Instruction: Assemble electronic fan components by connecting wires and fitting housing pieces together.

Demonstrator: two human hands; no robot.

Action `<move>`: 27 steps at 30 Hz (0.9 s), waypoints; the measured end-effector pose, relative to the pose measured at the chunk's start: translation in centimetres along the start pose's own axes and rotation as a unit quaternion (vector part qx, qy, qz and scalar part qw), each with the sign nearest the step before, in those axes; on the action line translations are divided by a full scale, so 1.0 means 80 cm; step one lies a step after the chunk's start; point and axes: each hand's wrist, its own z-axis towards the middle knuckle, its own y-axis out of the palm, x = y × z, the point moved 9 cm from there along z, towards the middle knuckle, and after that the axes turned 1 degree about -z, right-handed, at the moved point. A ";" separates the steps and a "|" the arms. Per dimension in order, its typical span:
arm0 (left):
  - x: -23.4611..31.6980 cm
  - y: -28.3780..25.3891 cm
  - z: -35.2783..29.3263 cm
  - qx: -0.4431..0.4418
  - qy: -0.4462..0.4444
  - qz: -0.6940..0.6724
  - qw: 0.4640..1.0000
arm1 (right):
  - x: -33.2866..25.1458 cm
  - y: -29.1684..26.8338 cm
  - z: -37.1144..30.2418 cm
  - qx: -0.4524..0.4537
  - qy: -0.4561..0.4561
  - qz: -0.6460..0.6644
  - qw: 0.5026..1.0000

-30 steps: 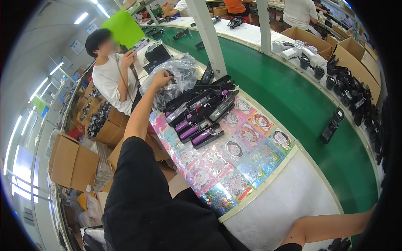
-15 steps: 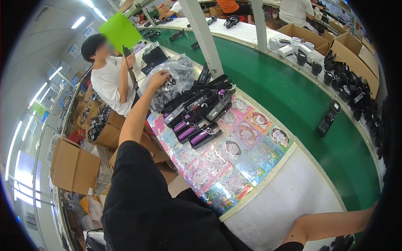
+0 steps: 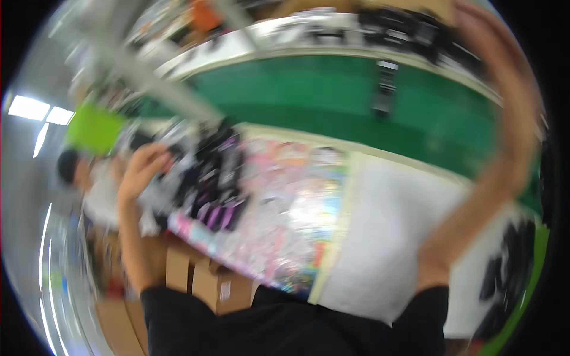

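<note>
The picture is smeared by motion. My left hand [image 3: 144, 169] is raised over the clear plastic bag [image 3: 159, 194], its fingers curled together; whatever they hold, if anything, cannot be made out. Right beside the bag lies a pile of black handheld fan bodies [image 3: 208, 166], a few with purple parts [image 3: 218, 216] showing at the near end. My right arm stretches far out to the right, and my right hand [image 3: 472, 21] is at the top right rim, near black parts [image 3: 409, 32] and a cardboard box [image 3: 409, 8]. Its fingers are too blurred to read.
A colourful patterned sheet [image 3: 273, 219] covers the table beside a white surface [image 3: 380, 219]. Beyond runs a green conveyor belt [image 3: 285, 89] carrying a black device [image 3: 385, 89]. Dark parts [image 3: 504, 267] lie at right. A person [image 3: 101, 193] stands at left; cartons [image 3: 217, 288] sit below the table.
The view has swung to the right. My left hand has lifted out of the plastic bag, and my right arm has swung up and outward to the far right.
</note>
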 end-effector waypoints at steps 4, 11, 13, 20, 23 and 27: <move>0.105 0.077 0.029 -0.028 0.091 -0.015 0.995 | -0.005 0.150 -0.023 -0.213 -0.069 0.003 0.975; 0.255 0.306 0.141 -0.143 0.223 -0.332 0.905 | 0.027 0.094 -0.029 -0.296 0.008 0.017 0.955; 0.280 0.325 0.168 -0.157 0.232 -0.436 0.855 | 0.043 0.055 -0.019 -0.253 -0.021 -0.002 0.967; 0.244 0.437 0.218 -0.039 0.141 -0.528 0.837 | 0.193 0.019 -0.017 -0.198 0.210 0.133 0.948; 0.201 0.518 0.201 -0.062 0.133 -0.375 0.915 | 0.315 -0.045 -0.029 0.027 0.347 0.196 0.917; 0.234 0.548 0.174 -0.118 0.170 -0.365 0.908 | 0.457 -0.297 -0.076 0.110 0.381 -0.282 0.874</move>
